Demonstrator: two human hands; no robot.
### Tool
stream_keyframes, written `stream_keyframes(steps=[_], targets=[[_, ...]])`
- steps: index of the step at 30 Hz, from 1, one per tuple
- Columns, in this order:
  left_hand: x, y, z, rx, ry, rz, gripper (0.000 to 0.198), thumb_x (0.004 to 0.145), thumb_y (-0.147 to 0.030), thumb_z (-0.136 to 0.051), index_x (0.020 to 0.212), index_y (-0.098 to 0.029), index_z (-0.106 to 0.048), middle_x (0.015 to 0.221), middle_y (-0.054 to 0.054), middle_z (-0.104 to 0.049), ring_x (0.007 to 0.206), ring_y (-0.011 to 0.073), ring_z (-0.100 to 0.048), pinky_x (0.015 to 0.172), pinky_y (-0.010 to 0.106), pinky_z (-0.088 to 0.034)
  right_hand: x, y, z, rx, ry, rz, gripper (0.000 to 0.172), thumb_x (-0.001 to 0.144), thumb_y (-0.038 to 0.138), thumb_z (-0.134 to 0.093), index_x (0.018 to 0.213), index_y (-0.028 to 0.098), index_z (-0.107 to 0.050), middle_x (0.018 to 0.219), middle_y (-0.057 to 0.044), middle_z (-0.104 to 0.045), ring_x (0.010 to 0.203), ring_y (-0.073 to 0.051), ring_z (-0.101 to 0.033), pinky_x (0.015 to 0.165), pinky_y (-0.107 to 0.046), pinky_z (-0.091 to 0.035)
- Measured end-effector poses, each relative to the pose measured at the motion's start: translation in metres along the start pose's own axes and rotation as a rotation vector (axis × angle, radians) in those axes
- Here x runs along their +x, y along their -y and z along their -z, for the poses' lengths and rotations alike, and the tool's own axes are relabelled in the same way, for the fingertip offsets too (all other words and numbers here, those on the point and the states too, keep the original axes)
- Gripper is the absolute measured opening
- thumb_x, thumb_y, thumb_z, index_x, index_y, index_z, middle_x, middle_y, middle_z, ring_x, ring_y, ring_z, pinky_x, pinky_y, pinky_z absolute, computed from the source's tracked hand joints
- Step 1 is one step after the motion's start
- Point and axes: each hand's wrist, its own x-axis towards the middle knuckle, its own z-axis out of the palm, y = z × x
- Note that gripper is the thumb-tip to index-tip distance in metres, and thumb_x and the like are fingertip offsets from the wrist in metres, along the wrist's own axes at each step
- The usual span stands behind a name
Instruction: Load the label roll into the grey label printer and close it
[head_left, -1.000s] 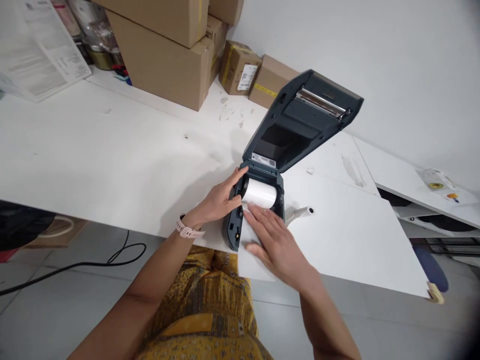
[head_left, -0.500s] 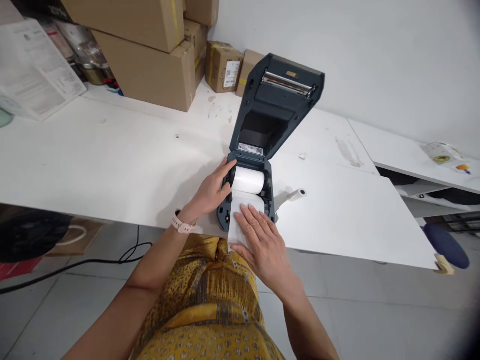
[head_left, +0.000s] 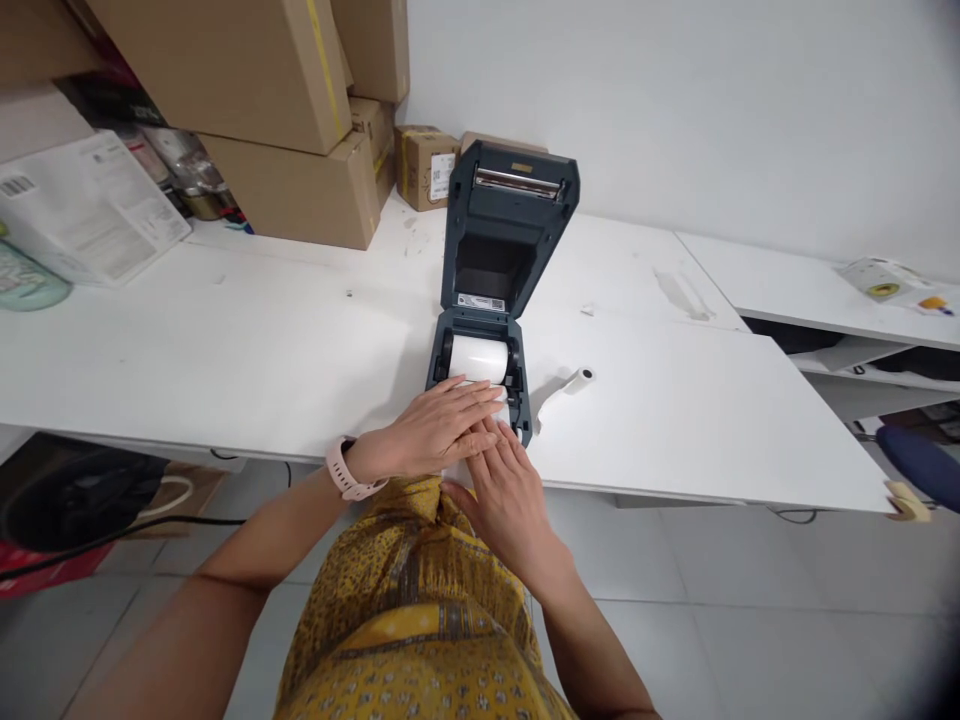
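A dark blue-grey label printer [head_left: 523, 392] stands on the table's front edge with its lid [head_left: 501, 220] raised. Inside its bay lies a white label roll [head_left: 478, 358], and a white strip [head_left: 454, 474] runs from it toward my body. My left hand [head_left: 442, 425] lies flat across the strip just below the roll, fingers stretched to the right. Beneath and beside it my right hand [head_left: 504, 485] rests flat on the strip, its fingertips close to the left hand's fingers. Both hands are open. They hide most of the printer's front and the strip.
A small rolled piece of white paper [head_left: 574, 388] lies right of the printer on the white table [head_left: 675, 420]. Cardboard boxes [head_left: 289, 190] are stacked at the back left, beside a white printed package [head_left: 112, 215]. A wall rises behind.
My left hand has moved from the printer's left side onto the strip, across the front below the roll. My right hand stays on the strip. The view has shifted slightly.
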Motion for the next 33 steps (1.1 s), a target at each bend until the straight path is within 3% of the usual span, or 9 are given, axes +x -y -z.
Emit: stream_keyframes(steps=[4,9,12,13,16,20,23,27,33], targets=[[-0.002,-0.001,-0.002,0.041,-0.019,-0.022,0.053,0.106,-0.054,-0.040,0.147,-0.024,-0.055,0.159,0.007,-0.051,0.153,0.0238,-0.039,0.131,0.047,-0.017,-0.007,-0.006,0.018,0.077,0.025,0.017,0.071,0.096,0.040,-0.064,0.157,0.014,-0.041,0.158,-0.019,-0.050,0.151,-0.035,-0.044,0.120,-0.060,-0.046],[-0.006,-0.005,-0.013,0.183,-0.017,-0.041,0.059,0.103,-0.060,-0.043,0.151,-0.028,-0.050,0.166,0.009,-0.040,0.158,0.0292,-0.030,0.130,0.053,-0.017,0.010,-0.049,0.086,0.516,0.010,0.033,0.030,0.101,0.038,-0.057,0.129,0.035,-0.068,0.125,0.000,-0.077,0.122,-0.023,-0.071,0.106,-0.046,-0.059],[-0.014,-0.015,-0.028,0.302,-0.043,-0.033,0.069,0.100,-0.061,-0.049,0.155,-0.020,-0.044,0.167,0.014,-0.036,0.159,0.0335,-0.024,0.130,0.055,-0.018,0.073,-0.092,0.116,0.503,-0.469,-0.180,0.036,0.103,0.049,-0.051,0.132,0.033,-0.065,0.138,-0.003,-0.069,0.134,-0.025,-0.062,0.116,-0.049,-0.050],[-0.018,-0.019,-0.034,0.334,-0.062,-0.036,0.072,0.100,-0.060,-0.050,0.157,-0.017,-0.040,0.167,0.016,-0.036,0.159,0.0337,-0.024,0.130,0.054,-0.018,0.102,-0.106,0.121,0.503,-0.516,-0.194,0.045,0.103,0.056,-0.047,0.139,0.032,-0.059,0.149,-0.004,-0.061,0.142,-0.026,-0.055,0.120,-0.050,-0.045],[-0.033,-0.031,-0.048,0.401,-0.121,-0.071,0.079,0.099,-0.059,-0.052,0.159,-0.011,-0.034,0.166,0.020,-0.036,0.158,0.0335,-0.027,0.131,0.053,-0.020,0.188,-0.143,0.128,0.608,-0.423,-0.220,0.068,0.102,0.072,-0.023,0.153,0.030,-0.039,0.165,-0.002,-0.041,0.155,-0.024,-0.036,0.127,-0.048,-0.033],[-0.048,-0.034,-0.056,0.429,-0.272,-0.126,0.048,0.105,-0.024,-0.048,0.151,-0.014,-0.046,0.157,0.015,-0.051,0.153,0.0291,-0.039,0.127,0.050,-0.034,0.246,-0.156,0.128,0.682,-0.207,-0.213,0.088,0.096,0.079,-0.003,0.149,0.020,-0.042,0.153,-0.005,-0.053,0.148,-0.021,-0.043,0.126,-0.044,-0.032],[-0.052,-0.032,-0.058,0.345,-0.441,-0.213,0.036,0.101,-0.011,-0.049,0.135,-0.017,-0.060,0.138,0.012,-0.069,0.143,0.0262,-0.054,0.119,0.050,-0.047,0.224,-0.140,0.123,0.644,-0.339,-0.185,0.090,0.095,0.078,-0.002,0.135,0.019,-0.057,0.137,-0.004,-0.065,0.137,-0.022,-0.055,0.120,-0.042,-0.042],[-0.058,-0.035,-0.062,0.268,-0.594,-0.268,0.018,0.096,-0.013,-0.063,0.112,-0.018,-0.069,0.119,0.009,-0.077,0.127,0.0265,-0.065,0.103,0.047,-0.059,0.141,-0.099,0.100,0.494,-0.514,-0.072,0.065,0.107,0.061,-0.016,0.125,0.024,-0.067,0.134,-0.003,-0.069,0.130,-0.017,-0.061,0.113,-0.032,-0.048],[-0.076,-0.042,-0.059,0.349,-0.843,-0.235,0.022,0.091,-0.020,-0.070,0.112,-0.026,-0.072,0.124,0.007,-0.073,0.126,0.0261,-0.058,0.103,0.043,-0.054,0.031,-0.060,0.030,0.258,-0.593,0.121,0.036,0.105,0.025,-0.042,0.134,0.025,-0.063,0.135,-0.007,-0.071,0.137,-0.023,-0.059,0.116,-0.050,-0.046]])
